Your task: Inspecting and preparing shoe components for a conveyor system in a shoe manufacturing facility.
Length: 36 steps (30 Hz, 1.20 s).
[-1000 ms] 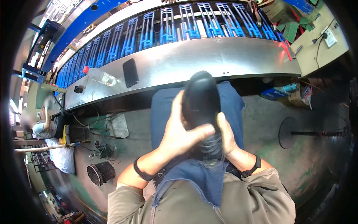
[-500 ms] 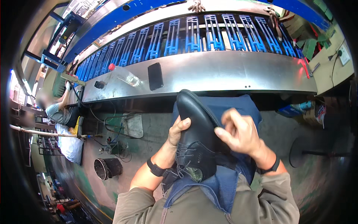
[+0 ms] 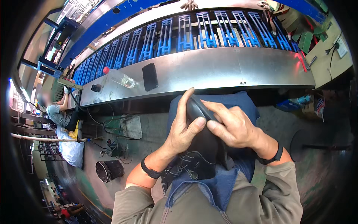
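A black leather lace-up shoe [image 3: 201,145] rests over my lap, its toe pointing away from me and its laces loose near the ankle opening. My left hand [image 3: 183,128] wraps the shoe's left side, with the fingers along the toe and the thumb on top. From the right, my right hand [image 3: 233,125] grips the edge of the sole near the toe, thumb and fingers pinched there. Both hands partly cover the front of the shoe. Under it lies a blue denim apron [image 3: 220,186].
Ahead runs a metal ledge [image 3: 205,69] with a row of blue racks [image 3: 185,33] behind. A black phone [image 3: 150,77] and a clear bottle [image 3: 121,78] lie on it. A black bucket [image 3: 109,171] stands on the floor at left; a co-worker [image 3: 59,112] sits farther left.
My left hand has slid forward to the toe. My right hand has closed on the sole edge, having been loose beside it. The shoe has tilted slightly.
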Each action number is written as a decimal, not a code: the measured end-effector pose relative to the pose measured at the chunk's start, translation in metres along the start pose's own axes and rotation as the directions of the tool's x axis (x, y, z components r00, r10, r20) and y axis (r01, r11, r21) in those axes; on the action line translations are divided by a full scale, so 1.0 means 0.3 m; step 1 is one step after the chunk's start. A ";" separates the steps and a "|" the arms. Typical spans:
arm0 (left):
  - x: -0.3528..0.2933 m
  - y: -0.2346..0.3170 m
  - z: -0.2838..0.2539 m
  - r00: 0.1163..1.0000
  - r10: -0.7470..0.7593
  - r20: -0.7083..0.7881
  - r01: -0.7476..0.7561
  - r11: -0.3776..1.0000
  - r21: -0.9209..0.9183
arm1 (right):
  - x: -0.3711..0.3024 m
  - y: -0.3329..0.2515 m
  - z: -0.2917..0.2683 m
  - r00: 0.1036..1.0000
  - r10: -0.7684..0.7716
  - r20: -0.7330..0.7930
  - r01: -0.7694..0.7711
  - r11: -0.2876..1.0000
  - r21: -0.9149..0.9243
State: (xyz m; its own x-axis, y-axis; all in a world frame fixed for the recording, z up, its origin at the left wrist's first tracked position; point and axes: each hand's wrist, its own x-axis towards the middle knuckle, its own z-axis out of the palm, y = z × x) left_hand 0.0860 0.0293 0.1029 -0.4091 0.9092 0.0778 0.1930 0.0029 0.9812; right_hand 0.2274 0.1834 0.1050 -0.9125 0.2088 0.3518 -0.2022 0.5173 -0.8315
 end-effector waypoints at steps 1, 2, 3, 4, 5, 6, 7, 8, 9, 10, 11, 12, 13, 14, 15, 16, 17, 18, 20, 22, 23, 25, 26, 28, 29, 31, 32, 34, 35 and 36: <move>0.000 -0.013 0.002 1.000 -0.011 0.003 0.011 1.000 -0.001 | 0.000 0.018 -0.002 1.000 -0.009 0.013 0.007 0.995 0.101; 0.002 -0.034 0.002 1.000 0.005 -0.009 -0.005 1.000 -0.019 | 0.006 0.025 -0.010 0.999 0.029 0.042 -0.038 0.971 0.238; 0.001 -0.048 0.001 0.999 0.021 -0.026 -0.022 0.999 -0.033 | 0.009 0.040 0.005 1.000 -0.014 0.018 0.010 0.971 0.239; -0.005 -0.036 0.009 1.000 -0.015 -0.013 0.014 0.996 -0.091 | 0.009 0.038 0.007 0.999 -0.026 0.048 0.018 0.987 0.159; -0.009 -0.050 0.012 0.999 -0.029 -0.016 0.028 0.995 -0.092 | 0.006 0.030 0.006 0.996 -0.034 0.080 0.028 0.997 0.078; -0.009 -0.072 0.009 0.999 -0.043 -0.013 0.041 0.992 -0.117 | 0.007 0.008 0.012 0.996 -0.042 0.074 0.042 0.999 0.002; -0.011 -0.087 0.007 0.998 -0.056 -0.010 0.054 0.988 -0.142 | 0.008 -0.010 0.025 0.996 -0.049 0.069 0.054 0.996 -0.075; -0.016 -0.090 0.007 0.996 -0.089 -0.016 0.085 0.985 -0.149 | 0.005 -0.013 0.041 0.997 -0.044 0.060 0.053 0.987 -0.154; -0.023 -0.099 0.010 0.995 -0.100 -0.017 0.096 0.984 -0.153 | -0.004 -0.012 0.061 0.997 -0.036 0.066 0.045 0.988 -0.147; -0.027 -0.110 0.013 0.991 -0.129 -0.026 0.121 0.974 -0.192 | -0.017 -0.008 0.084 0.999 -0.022 0.030 0.028 0.974 -0.225; -0.029 -0.122 0.015 0.987 -0.156 -0.034 0.145 0.962 -0.231 | -0.028 -0.010 0.102 1.000 -0.012 -0.005 0.010 0.953 -0.302; -0.027 -0.134 0.007 0.980 -0.193 -0.040 0.176 0.946 -0.273 | -0.037 -0.022 0.114 1.000 0.008 -0.026 -0.015 0.954 -0.299; -0.027 -0.146 0.014 0.966 -0.245 -0.087 0.199 0.913 -0.355 | -0.050 -0.031 0.134 1.000 0.013 -0.018 -0.017 0.953 -0.302; -0.029 -0.172 0.007 0.951 -0.307 -0.035 0.266 0.871 -0.412 | -0.066 -0.038 0.158 0.996 0.064 -0.059 -0.081 0.929 -0.360; -0.024 -0.208 -0.003 0.934 -0.357 0.027 0.327 0.821 -0.467 | -0.082 -0.043 0.170 0.988 0.110 -0.106 -0.145 0.894 -0.424; -0.027 -0.241 -0.012 0.937 -0.350 0.025 0.318 0.820 -0.476 | -0.101 -0.049 0.177 0.983 0.145 -0.109 -0.177 0.897 -0.406; -0.029 -0.275 -0.020 0.923 -0.373 0.094 0.352 0.722 -0.595 | -0.125 -0.054 0.183 0.985 0.141 -0.104 -0.172 0.892 -0.418; -0.030 -0.297 -0.024 0.907 -0.382 0.174 0.388 0.602 -0.698 | -0.158 -0.061 0.191 0.982 0.160 -0.096 -0.186 0.885 -0.427; -0.026 -0.310 -0.024 0.919 -0.306 0.250 0.376 0.483 -0.791 | -0.260 -0.071 0.222 0.981 0.167 -0.096 -0.191 0.911 -0.364; -0.041 -0.377 -0.019 0.925 -0.266 0.271 0.366 0.434 -0.823 | -0.358 -0.069 0.250 0.988 0.134 -0.076 -0.152 0.929 -0.338; -0.058 -0.453 -0.023 0.905 -0.305 0.296 0.403 0.395 -0.826 | -0.383 -0.077 0.256 0.989 0.136 -0.051 -0.145 0.925 -0.351; -0.048 -0.457 0.010 0.880 -0.381 0.283 0.425 0.367 -0.828 | -0.411 -0.057 0.260 0.980 0.187 -0.067 -0.198 0.917 -0.346; -0.021 -0.459 0.021 0.869 -0.419 0.263 0.451 0.455 -0.768 | -0.405 -0.045 0.252 0.981 0.173 -0.089 -0.194 0.888 -0.418; 0.037 -0.433 0.048 0.818 -0.520 0.245 0.521 0.489 -0.700 | -0.376 0.013 0.265 0.989 0.087 -0.116 -0.134 0.848 -0.512; 0.065 -0.401 0.061 0.769 -0.583 0.263 0.570 0.438 -0.696 | -0.339 0.052 0.265 0.990 -0.115 -0.087 0.050 0.842 -0.537; 0.102 -0.253 0.034 0.677 -0.639 0.365 0.613 0.215 -0.760 | -0.223 0.038 0.208 0.927 -0.361 0.098 0.363 0.802 -0.474; 0.098 -0.212 0.018 0.738 -0.593 0.322 0.587 0.331 -0.739 | -0.172 0.035 0.182 0.889 -0.447 0.102 0.440 0.767 -0.467; 0.071 -0.210 -0.034 0.805 -0.491 0.335 0.528 0.333 -0.781 | -0.055 -0.009 0.127 0.837 -0.545 0.051 0.528 0.779 -0.337; 0.041 -0.086 -0.007 0.802 -0.580 0.144 0.469 0.460 -0.754 | -0.012 -0.031 0.094 0.834 -0.551 0.017 0.534 0.799 -0.277; 0.017 -0.198 -0.047 0.913 -0.401 0.075 0.389 0.800 -0.457 | 0.031 -0.060 0.071 0.835 -0.549 -0.043 0.524 0.816 -0.242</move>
State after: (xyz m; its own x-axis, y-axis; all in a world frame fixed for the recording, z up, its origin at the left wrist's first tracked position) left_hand 0.0599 0.0280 0.0474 -0.3843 0.8602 -0.3353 -0.4117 0.1654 0.8962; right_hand 0.2150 0.1583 0.1140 -0.6352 -0.0740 0.7688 -0.5574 0.7329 -0.3900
